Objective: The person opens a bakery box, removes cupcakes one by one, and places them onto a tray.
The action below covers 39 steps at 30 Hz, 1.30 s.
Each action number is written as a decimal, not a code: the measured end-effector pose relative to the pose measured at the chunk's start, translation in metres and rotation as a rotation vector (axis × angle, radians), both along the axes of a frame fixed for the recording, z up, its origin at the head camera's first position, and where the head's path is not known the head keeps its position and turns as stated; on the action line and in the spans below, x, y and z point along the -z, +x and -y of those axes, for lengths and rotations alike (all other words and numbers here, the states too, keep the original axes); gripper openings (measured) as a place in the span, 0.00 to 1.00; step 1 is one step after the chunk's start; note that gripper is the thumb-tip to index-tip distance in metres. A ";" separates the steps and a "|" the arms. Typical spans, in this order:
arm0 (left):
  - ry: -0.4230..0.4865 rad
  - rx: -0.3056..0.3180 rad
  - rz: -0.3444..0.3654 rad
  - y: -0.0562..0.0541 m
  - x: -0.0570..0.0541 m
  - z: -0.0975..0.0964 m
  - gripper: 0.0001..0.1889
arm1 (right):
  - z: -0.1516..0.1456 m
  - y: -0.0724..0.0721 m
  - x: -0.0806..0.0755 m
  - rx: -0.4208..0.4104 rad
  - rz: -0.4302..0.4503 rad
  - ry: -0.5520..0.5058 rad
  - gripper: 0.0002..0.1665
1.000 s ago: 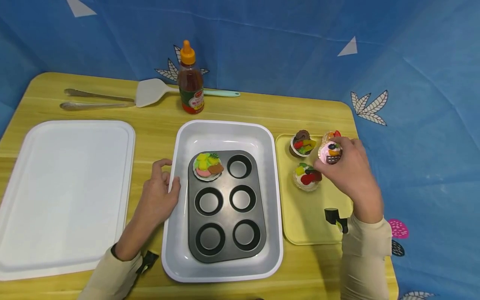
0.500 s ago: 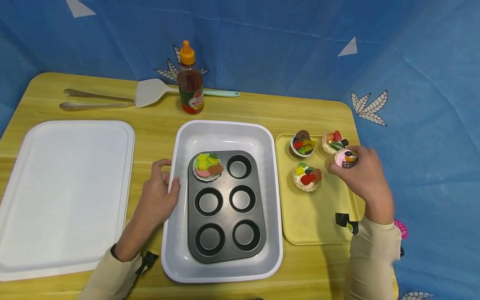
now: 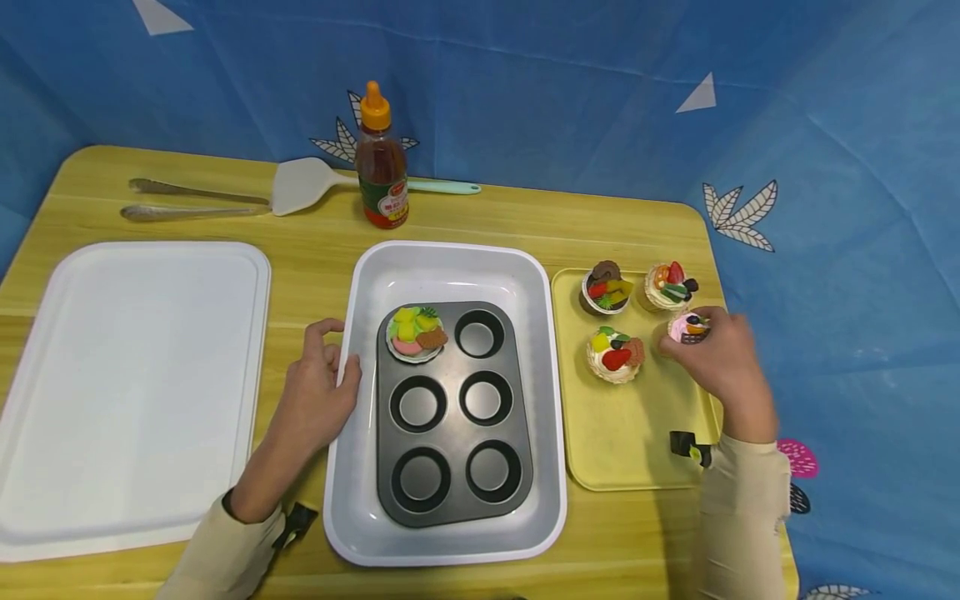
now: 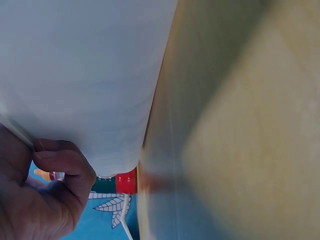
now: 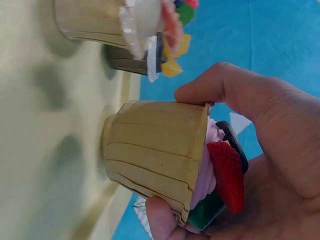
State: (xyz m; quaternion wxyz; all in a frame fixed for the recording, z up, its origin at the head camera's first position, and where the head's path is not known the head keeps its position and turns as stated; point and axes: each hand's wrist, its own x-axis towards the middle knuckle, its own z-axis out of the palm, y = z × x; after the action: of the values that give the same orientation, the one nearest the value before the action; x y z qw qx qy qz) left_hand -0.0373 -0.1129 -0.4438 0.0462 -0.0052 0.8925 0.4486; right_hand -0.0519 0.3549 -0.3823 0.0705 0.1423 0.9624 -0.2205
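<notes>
My right hand pinches a toy cupcake with pink cream at the right edge of the yellow tray. In the right wrist view, thumb and fingers span the rim of its tan paper cup, whose base is close to the tray; whether they touch, I cannot tell. My left hand grips the left rim of a deep white basin. Inside the basin lies a dark muffin tin, with a fruit-topped cupcake in its far left cup.
Beside the held cupcake stand a strawberry cupcake, a chocolate one and a cream one. A white lidlike tray lies at left. Behind are a sauce bottle, a spatula and metal handles.
My right hand has carried the pink cupcake rightward and nearer, from over the strawberry cupcake to the tray's right edge. The strawberry cupcake is now uncovered. My left hand stays put.
</notes>
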 end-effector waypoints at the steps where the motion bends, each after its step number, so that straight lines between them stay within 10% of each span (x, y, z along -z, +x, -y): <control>1: 0.000 0.000 0.000 0.000 0.000 0.000 0.25 | 0.000 -0.001 0.002 0.003 0.006 0.000 0.45; 39: 0.005 -0.001 -0.010 -0.001 0.001 0.000 0.25 | -0.004 -0.009 0.026 0.050 0.105 -0.001 0.49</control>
State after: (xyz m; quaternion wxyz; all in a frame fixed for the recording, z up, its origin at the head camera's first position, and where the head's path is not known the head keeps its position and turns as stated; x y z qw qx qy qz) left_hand -0.0378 -0.1132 -0.4447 0.0414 -0.0030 0.8916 0.4509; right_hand -0.0610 0.3591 -0.4085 0.1156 0.1777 0.9534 -0.2147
